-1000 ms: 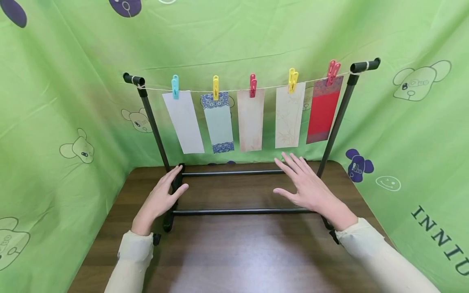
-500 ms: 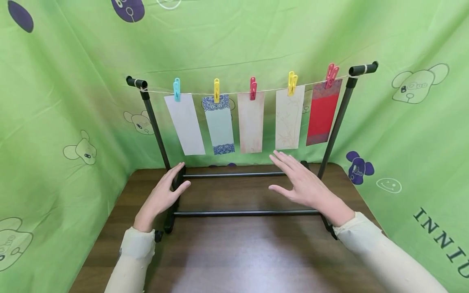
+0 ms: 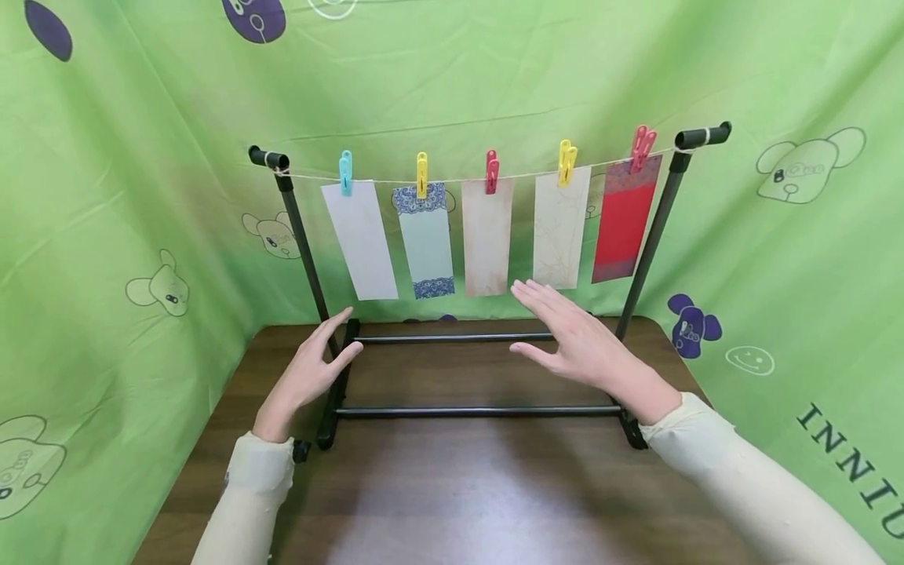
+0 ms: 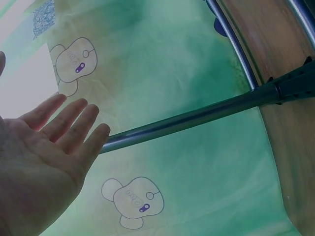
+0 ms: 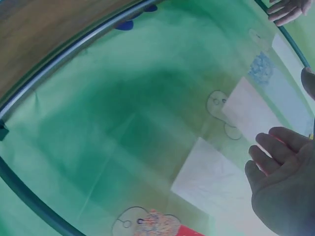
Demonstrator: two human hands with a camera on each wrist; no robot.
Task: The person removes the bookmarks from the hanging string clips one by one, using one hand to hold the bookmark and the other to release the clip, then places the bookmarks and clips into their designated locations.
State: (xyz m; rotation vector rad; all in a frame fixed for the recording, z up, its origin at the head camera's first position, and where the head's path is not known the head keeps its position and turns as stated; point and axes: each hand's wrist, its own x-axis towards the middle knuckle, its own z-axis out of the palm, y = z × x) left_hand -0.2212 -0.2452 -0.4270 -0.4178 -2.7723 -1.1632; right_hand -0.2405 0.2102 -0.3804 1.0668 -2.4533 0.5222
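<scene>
Several paper cards hang from a string on a black rack: a plain white card (image 3: 362, 243) by a blue clothespin (image 3: 345, 174), a blue-patterned card (image 3: 426, 243) by a yellow one, a pinkish card (image 3: 487, 243) by a red one, a cream card (image 3: 560, 235) by a yellow one and a red card (image 3: 623, 224) by another red one. My left hand (image 3: 304, 378) is in the air near the left post, holding nothing, fingers straight. Fingers extended, my right hand (image 3: 582, 345) hovers below the cream card and holds nothing either.
The rack's left post (image 3: 305, 243) and right post (image 3: 658, 227) stand on the brown table (image 3: 466, 486). Lower down, a front crossbar (image 3: 480, 411) and a rear crossbar (image 3: 452, 338) join its feet. A green printed cloth (image 3: 176, 141) encloses the back and sides.
My right hand has drifted left and slightly up, with its fingers closer together. The left hand has barely moved. The cards and clothespins hang as before; the head view has shifted slightly.
</scene>
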